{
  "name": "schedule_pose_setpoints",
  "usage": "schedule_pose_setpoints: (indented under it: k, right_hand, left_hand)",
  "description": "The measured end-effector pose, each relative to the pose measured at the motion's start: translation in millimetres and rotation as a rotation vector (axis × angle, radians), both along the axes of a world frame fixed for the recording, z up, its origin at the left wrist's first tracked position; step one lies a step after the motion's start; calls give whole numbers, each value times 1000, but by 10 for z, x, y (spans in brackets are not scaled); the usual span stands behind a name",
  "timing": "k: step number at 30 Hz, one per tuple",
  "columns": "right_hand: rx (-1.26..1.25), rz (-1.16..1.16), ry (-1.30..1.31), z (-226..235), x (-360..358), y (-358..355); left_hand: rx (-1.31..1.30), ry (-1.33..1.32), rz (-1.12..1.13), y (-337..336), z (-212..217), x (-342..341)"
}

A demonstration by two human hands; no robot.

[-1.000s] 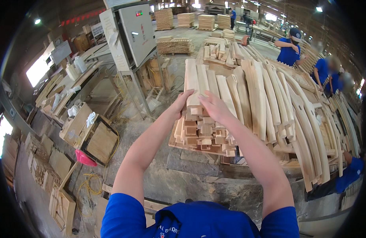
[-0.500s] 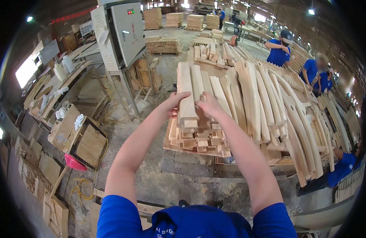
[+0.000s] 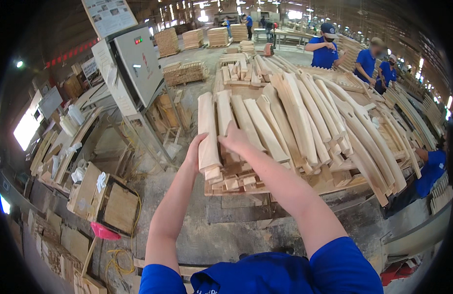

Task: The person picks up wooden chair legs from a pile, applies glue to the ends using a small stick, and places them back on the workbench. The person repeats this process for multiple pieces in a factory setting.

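**Both hands on leftmost curved wood piece**

Head view (only cam): L hand (image 3: 194, 153) wraps the left edge of a pale curved wood piece (image 3: 207, 132), fingers closed on its near end. R hand (image 3: 234, 138) lies on the right side of the same piece, palm down, fingers look flat/pressed rather than curled; can't tell if it's truly clamped.

Key relation: the piece's long axis runs straight away from the person, near end at the hands, far end toward the back of the stack (image 3: 305, 122). Hands sit either side of the near end, L slightly nearer and lower. Piece is leftmost on the stack, touching the next one, resting on short blocks (image 3: 231, 182) at the front edge.

Around: grey cabinet (image 3: 138, 63) to the left, wooden box (image 3: 108, 206) on floor lower left, co-workers in blue (image 3: 324, 49) well apart at the far end.
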State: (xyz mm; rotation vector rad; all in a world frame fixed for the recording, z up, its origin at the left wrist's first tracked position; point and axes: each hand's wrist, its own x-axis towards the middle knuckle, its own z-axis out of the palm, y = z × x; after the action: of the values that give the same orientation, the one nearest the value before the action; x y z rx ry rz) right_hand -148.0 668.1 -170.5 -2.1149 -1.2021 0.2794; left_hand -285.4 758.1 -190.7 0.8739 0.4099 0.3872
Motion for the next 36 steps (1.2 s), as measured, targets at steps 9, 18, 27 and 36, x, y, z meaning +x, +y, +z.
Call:
schedule_pose_setpoints:
  k: [9,18,27,36]
  right_hand:
    - [276,-7,806,-247,17,3]
    - [151,6,743,-178,-38,99]
    - [-260,67,328,6,-34,137]
    - [-226,155,224,167,-314,215]
  left_hand:
    - [-97,-230,170,38,-377,-162]
    - [-183,-293,273,62,-593,-180]
    - [-275,-352,305,11,-784,-157]
    - [-298,-447,361,1,-892,-205]
